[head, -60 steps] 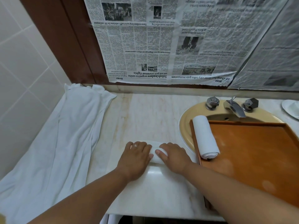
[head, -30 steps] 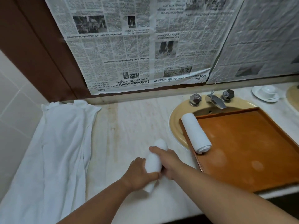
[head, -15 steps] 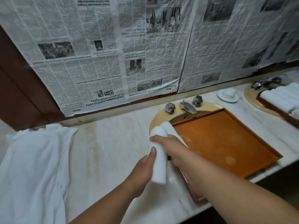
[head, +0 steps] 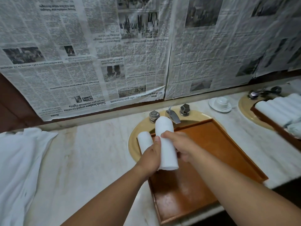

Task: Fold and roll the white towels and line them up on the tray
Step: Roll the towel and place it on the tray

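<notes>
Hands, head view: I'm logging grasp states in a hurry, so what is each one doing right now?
Left hand: holding the rolled towel, thumb on its side.
Right hand: holding the same rolled towel.

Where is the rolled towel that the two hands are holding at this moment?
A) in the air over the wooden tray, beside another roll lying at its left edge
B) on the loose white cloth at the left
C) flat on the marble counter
A: the left hand and right hand grip the rolled towel over the tray, next to the other roll.
</notes>
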